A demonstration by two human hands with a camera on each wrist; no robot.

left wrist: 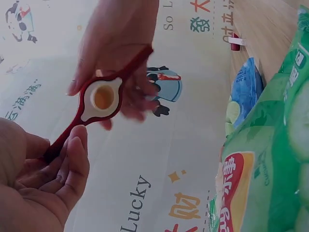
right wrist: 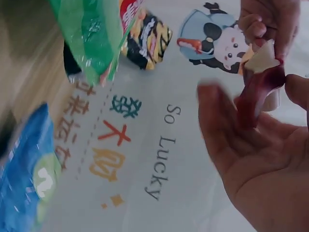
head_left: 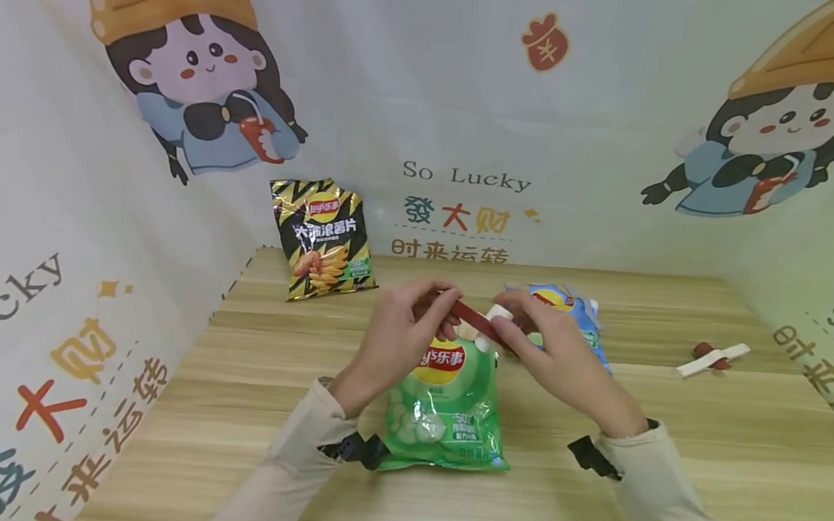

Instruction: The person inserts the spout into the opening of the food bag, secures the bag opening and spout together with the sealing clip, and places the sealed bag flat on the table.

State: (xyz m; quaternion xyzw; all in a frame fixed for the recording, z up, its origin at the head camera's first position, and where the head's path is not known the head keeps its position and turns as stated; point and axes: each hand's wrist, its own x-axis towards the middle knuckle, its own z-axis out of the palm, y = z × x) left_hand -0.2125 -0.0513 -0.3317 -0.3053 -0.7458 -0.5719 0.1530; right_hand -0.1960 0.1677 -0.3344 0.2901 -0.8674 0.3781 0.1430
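Both hands hold a dark red clip with a white round spout at its middle [left wrist: 103, 97] above the green chip bag [head_left: 444, 406]. My left hand [head_left: 409, 332] pinches one end of its red strip between thumb and fingers. My right hand [head_left: 551, 344] is around the white spout; in the right wrist view its thumb touches the clip's edge while a blurred forefinger [right wrist: 212, 111] stands apart. Seen in the left wrist view, the spout's round hole faces that camera. The clip overlaps the green bag's top in the head view.
A black and yellow chip bag [head_left: 325, 239] leans against the printed cloth at the back left. Behind my right hand lies a blue chip bag [head_left: 586, 315]. Another red and white clip [head_left: 713, 360], its parts crossed, rests on the wooden table [head_left: 590, 478] at the right.
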